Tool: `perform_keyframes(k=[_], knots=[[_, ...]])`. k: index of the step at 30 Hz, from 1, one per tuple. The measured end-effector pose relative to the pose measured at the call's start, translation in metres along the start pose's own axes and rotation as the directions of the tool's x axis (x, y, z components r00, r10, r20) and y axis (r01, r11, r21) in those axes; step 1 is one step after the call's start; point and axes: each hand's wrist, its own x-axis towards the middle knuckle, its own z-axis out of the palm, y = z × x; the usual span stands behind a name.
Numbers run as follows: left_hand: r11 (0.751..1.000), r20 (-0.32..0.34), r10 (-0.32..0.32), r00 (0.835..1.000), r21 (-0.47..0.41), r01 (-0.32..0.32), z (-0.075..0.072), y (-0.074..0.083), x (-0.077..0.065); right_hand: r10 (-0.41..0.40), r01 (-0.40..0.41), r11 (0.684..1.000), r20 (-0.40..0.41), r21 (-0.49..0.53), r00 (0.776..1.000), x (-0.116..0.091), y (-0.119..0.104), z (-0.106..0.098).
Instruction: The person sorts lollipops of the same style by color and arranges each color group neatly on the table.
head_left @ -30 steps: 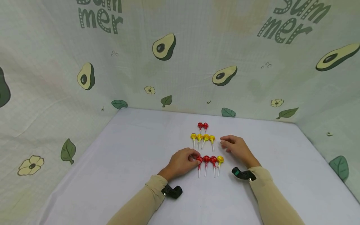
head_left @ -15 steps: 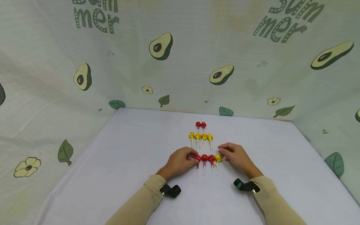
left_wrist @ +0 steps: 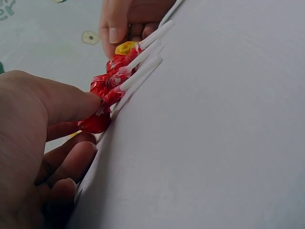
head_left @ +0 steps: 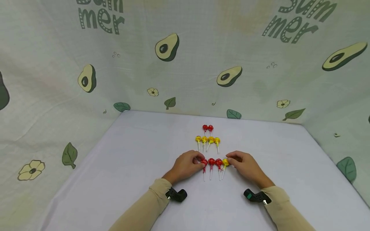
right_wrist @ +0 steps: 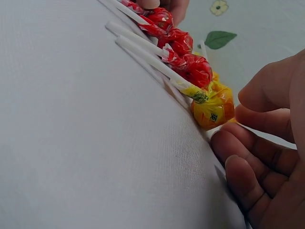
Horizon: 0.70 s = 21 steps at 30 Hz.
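Three red lollipops and one yellow lollipop lie in a near row, sticks toward the person. My left hand (head_left: 186, 166) pinches the leftmost red lollipop (left_wrist: 96, 123) by its head between thumb and index finger. To its right are a middle red lollipop (head_left: 211, 161) and another red lollipop (right_wrist: 198, 70), whose head sits against the yellow lollipop (right_wrist: 213, 106). At the row's right end, my right hand (head_left: 246, 165) has thumb and index fingertips right beside the yellow head, other fingers loosely bent by the table. The yellow stick slants toward the red stick beside it.
Behind the near row lies a row of several yellow lollipops (head_left: 204, 140), and farther back two red lollipops (head_left: 210, 127). All are on a white-covered table (head_left: 144, 141). A cloth backdrop (head_left: 196, 54) printed with avocados rises at the back and sides.
My right hand has come nearer, down to the yellow lollipop's head. That lollipop has shifted left against the neighbouring red one. My left hand stays on the leftmost red lollipop.
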Motion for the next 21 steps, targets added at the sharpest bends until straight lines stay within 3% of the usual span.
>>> perform_keyframes(k=[6, 21], knots=[[0.998, 0.018, -0.017, 1.000, -0.063, 0.018, -0.0014, -0.0022, 0.0008, -0.028, 0.028, 0.999, -0.013, -0.039, 1.000, -0.0044, 0.0005, -0.0020], [0.978, 0.025, -0.060, 0.998, -0.197, 0.064, -0.0023, -0.0022, 0.0008, -0.032, 0.033, 0.999, 0.031, -0.025, 0.999, -0.0050, 0.0073, 0.0004]])
